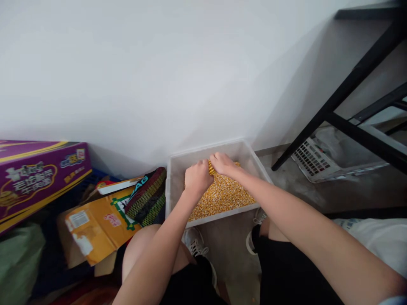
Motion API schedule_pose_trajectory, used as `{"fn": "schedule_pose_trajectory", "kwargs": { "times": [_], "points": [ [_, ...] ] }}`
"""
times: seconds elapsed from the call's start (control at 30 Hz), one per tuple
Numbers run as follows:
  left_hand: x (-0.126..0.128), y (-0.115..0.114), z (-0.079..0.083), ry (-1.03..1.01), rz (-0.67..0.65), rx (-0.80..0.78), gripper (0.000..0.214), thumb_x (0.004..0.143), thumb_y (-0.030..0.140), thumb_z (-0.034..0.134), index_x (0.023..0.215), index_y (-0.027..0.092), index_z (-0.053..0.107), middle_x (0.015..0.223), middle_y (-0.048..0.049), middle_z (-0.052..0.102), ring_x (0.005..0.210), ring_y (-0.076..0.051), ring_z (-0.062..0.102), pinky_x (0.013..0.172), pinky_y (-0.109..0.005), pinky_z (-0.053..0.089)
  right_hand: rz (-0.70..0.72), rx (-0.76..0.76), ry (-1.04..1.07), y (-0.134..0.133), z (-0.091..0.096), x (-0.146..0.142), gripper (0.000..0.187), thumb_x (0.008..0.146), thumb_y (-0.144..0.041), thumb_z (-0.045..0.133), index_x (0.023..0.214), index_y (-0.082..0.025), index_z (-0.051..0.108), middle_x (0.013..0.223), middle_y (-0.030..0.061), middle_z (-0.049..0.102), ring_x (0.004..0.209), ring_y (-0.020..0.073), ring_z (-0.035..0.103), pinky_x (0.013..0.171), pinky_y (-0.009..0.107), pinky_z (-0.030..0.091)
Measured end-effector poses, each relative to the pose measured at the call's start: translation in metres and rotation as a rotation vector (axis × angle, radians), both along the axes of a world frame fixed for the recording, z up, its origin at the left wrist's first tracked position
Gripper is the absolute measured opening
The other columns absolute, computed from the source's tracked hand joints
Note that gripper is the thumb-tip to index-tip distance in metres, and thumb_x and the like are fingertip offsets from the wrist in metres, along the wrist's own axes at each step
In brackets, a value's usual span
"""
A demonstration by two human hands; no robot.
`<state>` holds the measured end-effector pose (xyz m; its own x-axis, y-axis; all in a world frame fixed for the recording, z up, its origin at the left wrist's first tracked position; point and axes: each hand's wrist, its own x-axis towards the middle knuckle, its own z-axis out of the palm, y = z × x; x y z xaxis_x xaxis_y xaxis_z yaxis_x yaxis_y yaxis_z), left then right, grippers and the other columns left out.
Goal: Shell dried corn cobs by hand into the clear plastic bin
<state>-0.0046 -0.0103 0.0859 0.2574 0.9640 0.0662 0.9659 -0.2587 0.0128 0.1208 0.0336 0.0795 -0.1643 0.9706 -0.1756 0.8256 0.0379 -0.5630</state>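
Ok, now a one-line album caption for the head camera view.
Left hand and right hand grip a corn cob above loose kernels in a plastic bin.

Corn cob (pixel 211 168) and loose kernels (pixel 222 195) coloured golden yellow, held in translucent grey-white plastic tub (pixel 206 153). Far-left carton (pixel 41 178) printed purple with yellow stripes. Mesh bag (pixel 146 197) patterned red and yellow-green on black. Near-left mailer (pixel 98 224) coloured orange-yellow, green-bordered. Far-right stool legs (pixel 349 81) painted black.
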Motion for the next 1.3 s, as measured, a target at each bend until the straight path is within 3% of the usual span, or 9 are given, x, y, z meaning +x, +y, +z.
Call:
{"fn": "schedule_pose_trajectory", "kwargs": {
  "times": [0.1, 0.17, 0.33, 0.43, 0.6, 0.77, 0.9, 1.1, 1.3],
  "points": [
    [-0.002, 0.000, 0.001, -0.005, 0.000, -0.026, 0.024, 0.076, 0.031, 0.051, 0.096, 0.019, 0.053, 0.089, -0.0075, 0.064, 0.078, -0.025, 0.062, 0.066, -0.034, 0.046, -0.004, -0.009, 0.134, 0.005, -0.007, 0.005, 0.042, 0.089, -0.030, 0.031, 0.064, -0.013, 0.060, 0.067, 0.0124, 0.066, 0.072, 0.0185, 0.063, 0.066, 0.023, 0.044],
    [-0.004, 0.001, 0.001, -0.006, -0.001, -0.030, 0.025, 0.076, 0.032, 0.051, 0.097, 0.019, 0.053, 0.091, -0.0077, 0.064, 0.080, -0.025, 0.062, 0.066, -0.034, 0.046, -0.031, -0.145, 0.284, 0.011, -0.012, 0.009, 0.042, 0.089, -0.030, 0.031, 0.062, -0.013, 0.058, 0.056, 0.0093, 0.062, 0.055, 0.0160, 0.060, 0.056, 0.023, 0.045],
    [-0.006, 0.002, 0.001, 0.017, -0.008, -0.026, 0.028, 0.075, 0.026, 0.053, 0.101, 0.019, 0.050, 0.095, -0.0094, 0.061, 0.085, -0.024, 0.060, 0.068, -0.033, 0.045, -0.199, -0.506, 0.608, 0.022, -0.018, 0.019, 0.034, 0.090, -0.038, 0.034, 0.083, -0.012, 0.055, 0.065, 0.0089, 0.065, 0.049, 0.0156, 0.060, 0.049, 0.026, 0.049],
    [-0.003, 0.001, 0.000, 0.038, -0.029, -0.026, 0.029, 0.074, 0.024, 0.054, 0.102, 0.018, 0.050, 0.096, -0.0105, 0.060, 0.090, -0.026, 0.059, 0.070, -0.034, 0.046, -0.280, -0.490, 0.586, 0.021, -0.016, 0.018, 0.039, 0.090, -0.046, 0.034, 0.091, -0.013, 0.055, 0.073, 0.0103, 0.066, 0.051, 0.0171, 0.063, 0.048, 0.027, 0.050],
    [0.009, -0.001, -0.004, 0.059, -0.032, -0.033, 0.027, 0.077, 0.022, 0.054, 0.102, 0.016, 0.050, 0.098, -0.0123, 0.058, 0.095, -0.027, 0.057, 0.075, -0.036, 0.046, -0.231, -0.418, 0.416, 0.011, -0.016, 0.000, 0.060, 0.086, -0.065, 0.028, 0.093, -0.014, 0.058, 0.076, 0.0112, 0.066, 0.048, 0.0171, 0.062, 0.048, 0.028, 0.049],
    [0.013, -0.001, -0.001, 0.033, -0.032, -0.013, 0.026, 0.076, 0.023, 0.056, 0.101, 0.017, 0.051, 0.096, -0.0110, 0.059, 0.093, -0.026, 0.057, 0.073, -0.035, 0.047, -0.170, -0.158, 0.173, 0.008, -0.012, -0.002, 0.052, 0.094, -0.042, 0.025, 0.068, -0.012, 0.060, 0.054, 0.0094, 0.060, 0.046, 0.0153, 0.058, 0.054, 0.025, 0.045],
    [0.008, -0.001, 0.003, 0.008, -0.056, 0.013, 0.026, 0.076, 0.027, 0.054, 0.101, 0.019, 0.051, 0.095, -0.0087, 0.060, 0.090, -0.025, 0.058, 0.071, -0.034, 0.046, -0.068, -0.056, 0.138, 0.012, -0.010, 0.006, 0.042, 0.090, -0.030, 0.033, 0.061, -0.014, 0.057, 0.046, 0.0068, 0.055, 0.050, 0.0159, 0.058, 0.054, 0.023, 0.043],
    [0.004, -0.001, 0.005, 0.000, -0.057, 0.014, 0.027, 0.077, 0.028, 0.053, 0.102, 0.020, 0.050, 0.097, -0.0081, 0.060, 0.091, -0.024, 0.057, 0.070, -0.032, 0.045, -0.041, -0.247, 0.353, 0.018, -0.015, 0.014, 0.037, 0.090, -0.031, 0.032, 0.068, -0.012, 0.056, 0.049, 0.0067, 0.058, 0.040, 0.0147, 0.055, 0.042, 0.023, 0.043],
    [0.003, 0.001, 0.004, 0.017, -0.035, 0.007, 0.033, 0.077, 0.024, 0.054, 0.109, 0.021, 0.048, 0.100, -0.0092, 0.058, 0.095, -0.025, 0.055, 0.073, -0.033, 0.045, -0.123, -0.500, 0.594, 0.023, -0.014, 0.023, 0.036, 0.091, -0.045, 0.036, 0.091, -0.014, 0.053, 0.071, 0.0084, 0.067, 0.050, 0.0165, 0.063, 0.047, 0.027, 0.051]
  ]
}}
